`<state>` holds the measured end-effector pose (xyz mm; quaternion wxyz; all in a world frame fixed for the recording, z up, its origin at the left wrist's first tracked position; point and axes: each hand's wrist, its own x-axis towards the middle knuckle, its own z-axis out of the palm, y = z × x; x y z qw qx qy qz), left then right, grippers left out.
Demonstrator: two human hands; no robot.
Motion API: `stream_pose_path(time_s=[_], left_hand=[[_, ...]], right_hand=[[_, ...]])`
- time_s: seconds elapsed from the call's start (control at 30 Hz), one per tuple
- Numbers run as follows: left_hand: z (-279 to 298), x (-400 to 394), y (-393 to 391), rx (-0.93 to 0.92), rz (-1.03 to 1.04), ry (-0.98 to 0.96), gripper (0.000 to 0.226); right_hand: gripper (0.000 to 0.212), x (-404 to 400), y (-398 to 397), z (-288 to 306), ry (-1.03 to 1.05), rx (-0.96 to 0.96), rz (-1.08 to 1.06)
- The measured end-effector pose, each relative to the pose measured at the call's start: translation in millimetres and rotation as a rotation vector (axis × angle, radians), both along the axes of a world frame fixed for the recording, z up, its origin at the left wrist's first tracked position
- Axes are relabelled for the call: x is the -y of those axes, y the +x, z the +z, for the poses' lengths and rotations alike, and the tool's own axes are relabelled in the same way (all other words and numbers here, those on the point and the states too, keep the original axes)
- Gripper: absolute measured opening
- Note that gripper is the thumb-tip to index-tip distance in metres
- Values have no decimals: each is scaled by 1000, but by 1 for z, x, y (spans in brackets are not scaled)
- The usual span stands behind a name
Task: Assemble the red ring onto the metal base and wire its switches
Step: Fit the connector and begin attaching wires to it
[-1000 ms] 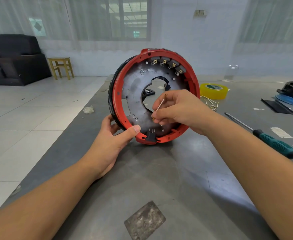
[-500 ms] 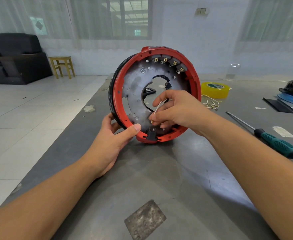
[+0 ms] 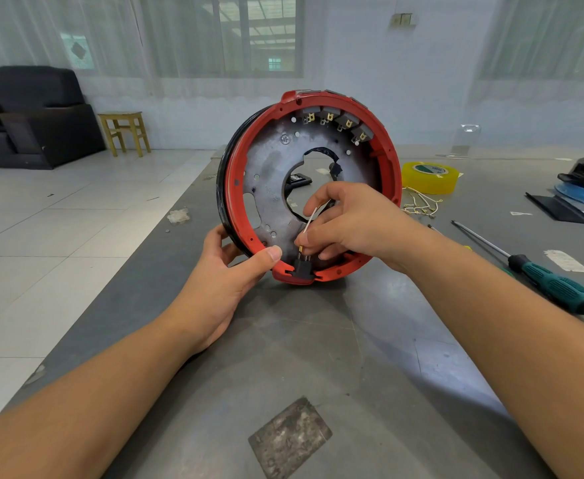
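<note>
Right hand (image 3: 349,223) lowered wire (image 3: 309,221) to black switch (image 3: 302,267), fingertips hidden

I see the ring (image 3: 313,188) standing on edge on the worktop (image 3: 318,357), just behind my fingers (image 3: 309,236). The tape roll (image 3: 428,177) and loose wires (image 3: 420,205) lie behind-right of them, the screwdriver (image 3: 539,274) well right.

Soft daylight is pouring through the curtained windows (image 3: 221,32), glaring faintly off the grey surface (image 3: 370,340); forearm shadows are falling softly, and the edges are bowing outward.
</note>
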<state>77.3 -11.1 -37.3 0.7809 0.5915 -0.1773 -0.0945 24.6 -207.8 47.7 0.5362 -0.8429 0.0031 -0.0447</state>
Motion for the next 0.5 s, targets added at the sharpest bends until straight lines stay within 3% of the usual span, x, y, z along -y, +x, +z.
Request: stream_pose_path(time_s=[0.23, 0.5], left_hand=[[-1, -1, 1, -6, -5, -7, 93], [1, -2, -1, -41, -28, -46, 71]], right_hand=[[34, 1, 2, -3, -16, -7, 5], [33, 2, 4, -5, -66, 1, -9]])
